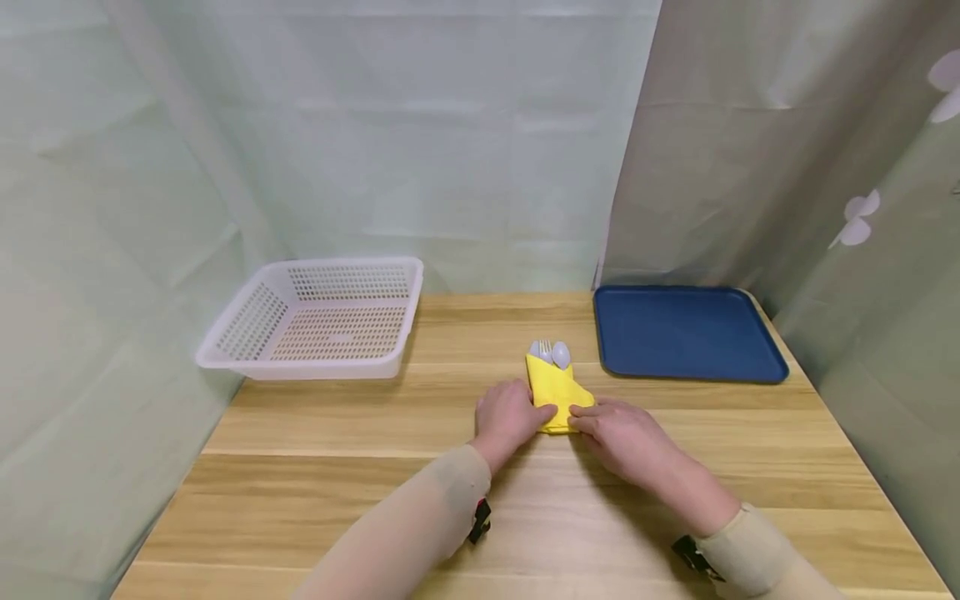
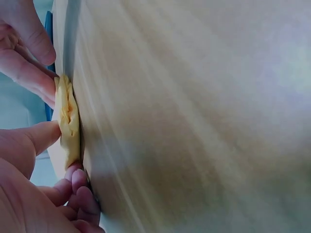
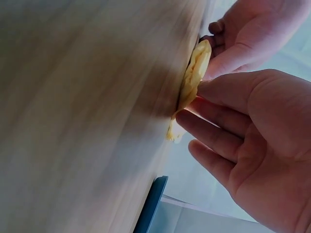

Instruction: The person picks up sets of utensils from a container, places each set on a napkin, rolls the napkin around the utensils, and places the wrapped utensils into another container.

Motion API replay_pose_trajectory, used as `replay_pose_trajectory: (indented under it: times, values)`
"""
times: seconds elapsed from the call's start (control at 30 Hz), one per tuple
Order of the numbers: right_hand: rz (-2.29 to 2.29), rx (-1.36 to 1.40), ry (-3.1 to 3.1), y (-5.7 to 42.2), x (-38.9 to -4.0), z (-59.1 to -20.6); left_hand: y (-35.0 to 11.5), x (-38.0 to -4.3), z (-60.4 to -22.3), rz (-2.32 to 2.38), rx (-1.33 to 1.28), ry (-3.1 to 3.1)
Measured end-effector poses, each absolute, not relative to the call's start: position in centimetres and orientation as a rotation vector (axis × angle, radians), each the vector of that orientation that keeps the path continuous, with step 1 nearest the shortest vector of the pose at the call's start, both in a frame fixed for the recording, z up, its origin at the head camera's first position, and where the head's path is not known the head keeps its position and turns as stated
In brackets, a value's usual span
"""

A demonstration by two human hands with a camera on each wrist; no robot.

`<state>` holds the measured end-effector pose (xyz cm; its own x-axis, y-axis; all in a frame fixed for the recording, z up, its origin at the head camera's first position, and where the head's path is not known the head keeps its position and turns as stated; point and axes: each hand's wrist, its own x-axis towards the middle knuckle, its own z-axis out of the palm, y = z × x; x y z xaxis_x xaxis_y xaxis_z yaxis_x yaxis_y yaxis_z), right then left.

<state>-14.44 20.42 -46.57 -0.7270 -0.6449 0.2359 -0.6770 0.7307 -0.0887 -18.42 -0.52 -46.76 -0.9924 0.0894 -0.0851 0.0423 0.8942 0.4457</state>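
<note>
A yellow napkin [image 1: 553, 390] lies folded on the table, wrapped around a white fork [image 1: 545, 350], a white spoon [image 1: 561, 355] and a third white piece, partly hidden, beside the fork. Only their upper ends show. My left hand [image 1: 508, 412] holds the napkin's left side, its thumb on top and its fingers curled at the edge, as the left wrist view shows. At the lower right corner, my right hand [image 1: 626, 437] pinches the napkin, thumb on the upper face and fingers along the side. The napkin's folded near edge [image 2: 70, 116] faces the left wrist camera.
At the back left of the wooden table [image 1: 337, 475] stands a white perforated basket [image 1: 397, 367]. A flat blue tray [image 1: 690, 333] lies at the back right. Pale curtains [image 1: 450, 150] hang behind and along both sides of the table.
</note>
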Motion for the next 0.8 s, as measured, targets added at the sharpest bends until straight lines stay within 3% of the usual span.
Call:
replay_pose_trajectory:
  times: [0.43,0.67,0.8]
  values:
    - [0.201,1.024,-2.777,20.1,-14.1,-46.1,0.0,-19.6,-46.6,0.661,0.024,2.872]
    - [0.214,1.016,-2.779,20.0,-14.0,-46.1,-0.1,-23.2,-51.9,0.678,0.011,2.837]
    - [0.215,1.009,-2.791,19.9,-14.1,-46.2,0.2,-22.7,-51.1,0.693,0.0,2.828]
